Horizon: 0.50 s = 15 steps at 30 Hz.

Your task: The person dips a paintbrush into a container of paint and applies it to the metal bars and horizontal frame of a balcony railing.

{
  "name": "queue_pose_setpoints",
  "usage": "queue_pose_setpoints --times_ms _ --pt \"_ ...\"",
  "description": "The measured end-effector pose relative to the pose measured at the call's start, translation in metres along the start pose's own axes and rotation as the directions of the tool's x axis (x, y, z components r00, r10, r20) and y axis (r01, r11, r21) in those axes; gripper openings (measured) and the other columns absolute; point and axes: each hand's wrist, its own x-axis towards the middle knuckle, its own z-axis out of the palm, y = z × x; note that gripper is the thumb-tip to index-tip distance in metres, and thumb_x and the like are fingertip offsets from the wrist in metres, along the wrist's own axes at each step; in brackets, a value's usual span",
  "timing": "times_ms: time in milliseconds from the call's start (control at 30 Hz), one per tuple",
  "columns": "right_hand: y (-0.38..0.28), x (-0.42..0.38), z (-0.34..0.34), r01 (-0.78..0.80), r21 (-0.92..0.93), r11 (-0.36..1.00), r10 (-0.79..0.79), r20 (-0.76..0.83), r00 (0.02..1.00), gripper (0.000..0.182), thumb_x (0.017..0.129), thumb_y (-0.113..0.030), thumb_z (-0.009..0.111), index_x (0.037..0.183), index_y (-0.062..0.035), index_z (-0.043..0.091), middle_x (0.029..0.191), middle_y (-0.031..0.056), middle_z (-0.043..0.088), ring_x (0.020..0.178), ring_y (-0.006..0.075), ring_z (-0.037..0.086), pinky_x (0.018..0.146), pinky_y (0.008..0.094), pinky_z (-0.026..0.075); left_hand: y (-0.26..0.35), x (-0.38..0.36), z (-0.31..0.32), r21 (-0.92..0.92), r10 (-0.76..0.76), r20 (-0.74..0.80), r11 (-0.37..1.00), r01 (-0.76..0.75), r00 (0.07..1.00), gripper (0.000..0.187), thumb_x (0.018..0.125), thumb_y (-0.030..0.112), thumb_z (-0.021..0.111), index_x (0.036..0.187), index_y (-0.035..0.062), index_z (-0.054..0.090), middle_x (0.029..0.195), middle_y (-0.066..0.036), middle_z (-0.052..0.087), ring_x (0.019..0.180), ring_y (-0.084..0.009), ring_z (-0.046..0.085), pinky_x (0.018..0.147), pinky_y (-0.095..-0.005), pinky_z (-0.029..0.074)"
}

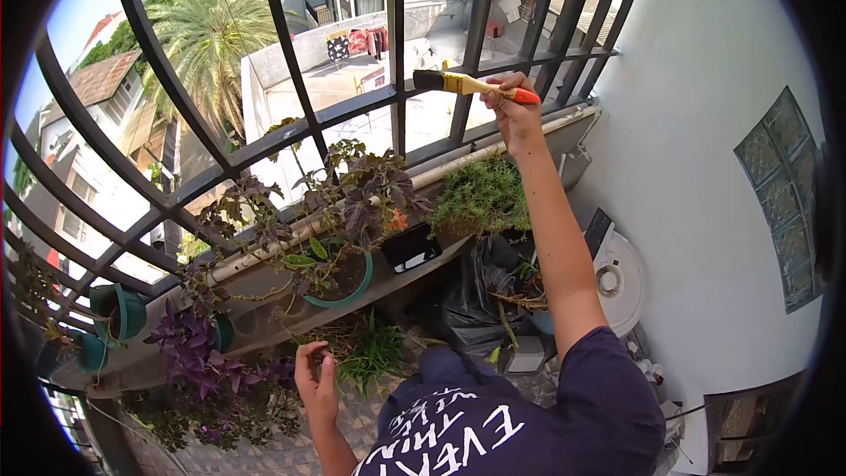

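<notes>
My right hand [508, 110] is raised in front of the dark window bars and is closed on a paintbrush [476, 86]. The brush has a pale handle with an orange-red end, a yellow band and black bristles. It lies nearly level, its bristles to the left by an upright bar [398, 53]. Lower down, my left hand [317, 375] is held near my body with its fingers curled. Nothing can be made out between them. Green leaves [368, 348] are just beyond it to the right, and purple plants [198, 353] stand to its left.
Potted plants line the ledge, including a green pot [344, 295], a leafy reddish plant [366, 194] and a feathery green plant [485, 194]. Black plastic [471, 300] and a round white lid [617, 278] are below my right arm. A white wall [696, 123] rises at the right.
</notes>
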Motion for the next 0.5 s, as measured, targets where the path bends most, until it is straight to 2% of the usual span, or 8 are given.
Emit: queue_pose_setpoints --times_ms 200,400,433,500 --pt "0.039 0.023 -0.009 -0.143 0.011 0.990 0.143 0.006 0.990 0.024 0.080 0.020 0.057 0.084 -0.0037 0.052 0.101 0.0153 0.058 0.078 0.0185 0.065 0.074 0.0265 0.055 0.010 0.011 0.022 -0.007 0.022 -0.062 1.000 -0.022 0.998 0.019 0.091 0.005 0.056 0.110 0.0027 0.055 0.089 -0.003 0.051 0.083 -0.0107 0.051 0.077 -0.0251 0.043" --pt "0.042 0.063 0.006 -0.046 0.292 0.955 0.041 0.025 0.999 0.024 0.078 0.019 0.054 0.083 -0.0045 0.052 0.096 0.0155 0.059 0.076 0.0200 0.064 0.073 0.0279 0.055 0.024 0.023 0.059 -0.058 0.005 -0.116 0.998 -0.011 0.993 0.021 0.090 0.002 0.054 0.111 0.0012 0.054 0.087 -0.004 0.052 0.081 -0.0118 0.051 0.077 -0.0272 0.044" --pt "0.039 0.069 0.010 -0.003 0.310 0.951 -0.010 0.041 0.999 0.021 0.079 0.016 0.054 0.082 -0.0048 0.052 0.095 0.0147 0.060 0.076 0.0204 0.064 0.073 0.0276 0.055 0.025 0.024 0.063 -0.062 0.000 -0.099 0.998 -0.006 0.995 0.021 0.090 0.002 0.055 0.111 0.0014 0.054 0.088 -0.004 0.051 0.082 -0.0119 0.051 0.078 -0.0272 0.044" --pt "0.041 0.076 0.005 -0.024 0.297 0.955 0.011 0.047 0.999 0.021 0.078 0.016 0.055 0.081 -0.0050 0.051 0.095 0.0147 0.060 0.076 0.0204 0.064 0.072 0.0279 0.055 0.026 0.026 0.069 -0.066 -0.012 -0.061 0.998 0.008 0.998 0.021 0.090 0.004 0.057 0.111 0.0017 0.054 0.091 -0.004 0.051 0.084 -0.0121 0.052 0.079 -0.0273 0.045"
